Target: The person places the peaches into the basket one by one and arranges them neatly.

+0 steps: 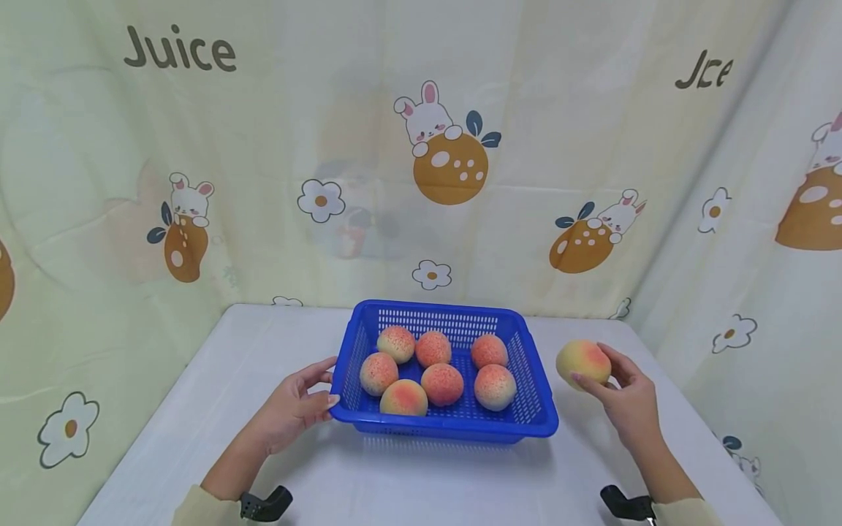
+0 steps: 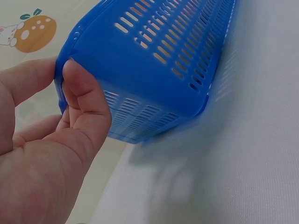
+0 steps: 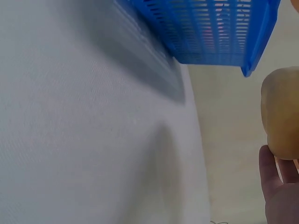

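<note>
A blue plastic basket point(image 1: 454, 424) with slotted walls stands mid-table and holds several peaches, one of them a reddish peach point(image 1: 442, 384). My left hand point(image 1: 299, 405) pinches the basket's rim at its left side. The left wrist view shows the thumb and fingers of that hand point(image 2: 60, 126) on the rim of the basket point(image 2: 135, 65). To the right of the basket, my right hand point(image 1: 628, 391) holds a yellow peach with a red blush point(image 1: 582, 363) above the table. In the right wrist view this peach point(image 3: 282, 112) sits at the fingertips, apart from the basket point(image 3: 210, 46).
The white table point(image 1: 276, 336) ends at the back against a pale curtain point(image 1: 276, 124) printed with rabbits, fruit and flowers. A second curtain face point(image 1: 756, 256) runs along the right side. Dark bands point(image 1: 266, 504) circle both wrists.
</note>
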Action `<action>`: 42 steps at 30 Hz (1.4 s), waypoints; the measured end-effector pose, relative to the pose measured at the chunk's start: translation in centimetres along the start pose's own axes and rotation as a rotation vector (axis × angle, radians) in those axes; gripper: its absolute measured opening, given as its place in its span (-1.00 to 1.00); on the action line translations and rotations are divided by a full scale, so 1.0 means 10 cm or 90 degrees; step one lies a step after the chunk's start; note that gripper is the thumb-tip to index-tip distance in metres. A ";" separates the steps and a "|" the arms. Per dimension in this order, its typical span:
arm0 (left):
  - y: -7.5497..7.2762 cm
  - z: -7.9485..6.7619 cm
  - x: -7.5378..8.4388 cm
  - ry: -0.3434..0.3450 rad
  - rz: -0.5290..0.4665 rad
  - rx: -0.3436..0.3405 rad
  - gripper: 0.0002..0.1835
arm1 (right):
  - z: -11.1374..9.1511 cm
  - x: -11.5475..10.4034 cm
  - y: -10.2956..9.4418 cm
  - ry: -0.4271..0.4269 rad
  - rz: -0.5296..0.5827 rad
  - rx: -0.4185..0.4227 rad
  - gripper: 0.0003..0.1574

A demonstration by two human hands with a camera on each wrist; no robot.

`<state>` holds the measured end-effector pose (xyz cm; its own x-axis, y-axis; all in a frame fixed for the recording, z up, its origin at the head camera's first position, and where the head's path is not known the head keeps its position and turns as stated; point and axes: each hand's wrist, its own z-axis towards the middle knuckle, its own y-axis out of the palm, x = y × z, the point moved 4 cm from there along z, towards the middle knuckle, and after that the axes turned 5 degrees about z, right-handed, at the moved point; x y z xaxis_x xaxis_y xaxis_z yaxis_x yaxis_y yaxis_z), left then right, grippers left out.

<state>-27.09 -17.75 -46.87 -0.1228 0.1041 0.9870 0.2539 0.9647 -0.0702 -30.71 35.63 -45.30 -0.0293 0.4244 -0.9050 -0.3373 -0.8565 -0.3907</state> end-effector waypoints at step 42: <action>0.01 -0.01 0.00 0.007 0.003 0.000 -0.17 | -0.33 -0.75 0.55 -0.127 0.099 -0.261 -0.14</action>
<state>-26.96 -17.68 -46.85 -0.1113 0.1059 0.9881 0.2538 0.9644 -0.0748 -29.25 26.76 -41.27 -0.2429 0.2962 -0.9237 0.0827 -0.9424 -0.3240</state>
